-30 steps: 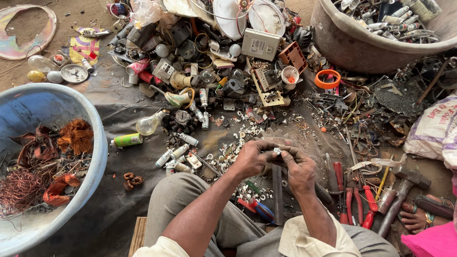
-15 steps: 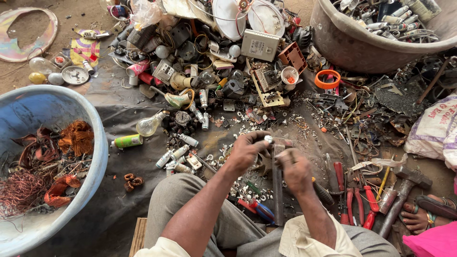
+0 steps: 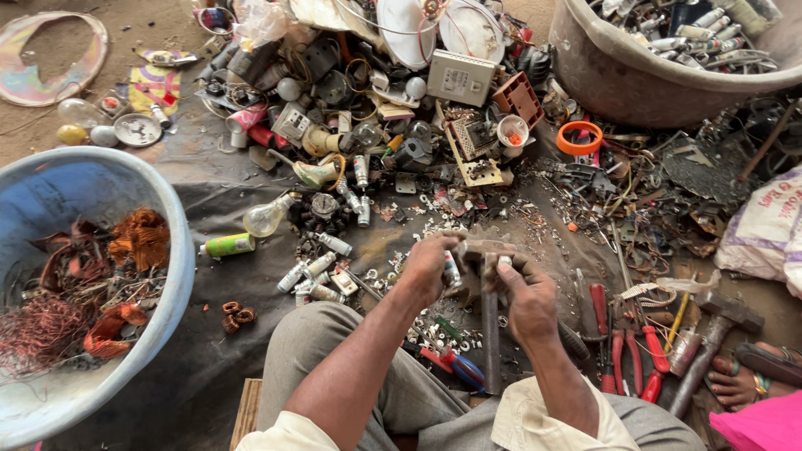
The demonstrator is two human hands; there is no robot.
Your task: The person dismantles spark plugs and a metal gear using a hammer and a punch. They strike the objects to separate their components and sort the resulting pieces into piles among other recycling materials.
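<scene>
Sitting over a dark ground sheet (image 3: pixel 217 209) strewn with scrap, a person works with both hands close together above their knees. The left hand (image 3: pixel 430 269) is curled shut, pinching a small white cylindrical part (image 3: pixel 452 269) between thumb and fingers, held upright just beside a hammer head (image 3: pixel 484 250). The right hand (image 3: pixel 528 294) is also closed, fingers pressed around a small pale piece (image 3: pixel 505 262) at its fingertips, right against the other side of that hammer head; what exactly the piece is cannot be made out. The hammer's dark handle (image 3: pixel 490 342) runs straight down between the two wrists toward the person's lap. Just below it lies a screwdriver with a red and blue grip (image 3: pixel 455 366). To the right of the right hand rest red-handled pliers (image 3: pixel 622 351) and a second, heavier hammer (image 3: pixel 710 334), near a sandalled foot (image 3: pixel 748 380). At the left stands a blue basin (image 3: pixel 180 276) holding tangles of copper wire (image 3: pixel 138 238). A clear light bulb (image 3: pixel 266 217) and a green tube (image 3: pixel 227 245) lie on the sheet between basin and hands. Farther up is a heap of broken electrical parts, with an orange ring (image 3: pixel 579 138) and a large brown tub (image 3: pixel 618 75) of metal pieces at the upper right.
</scene>
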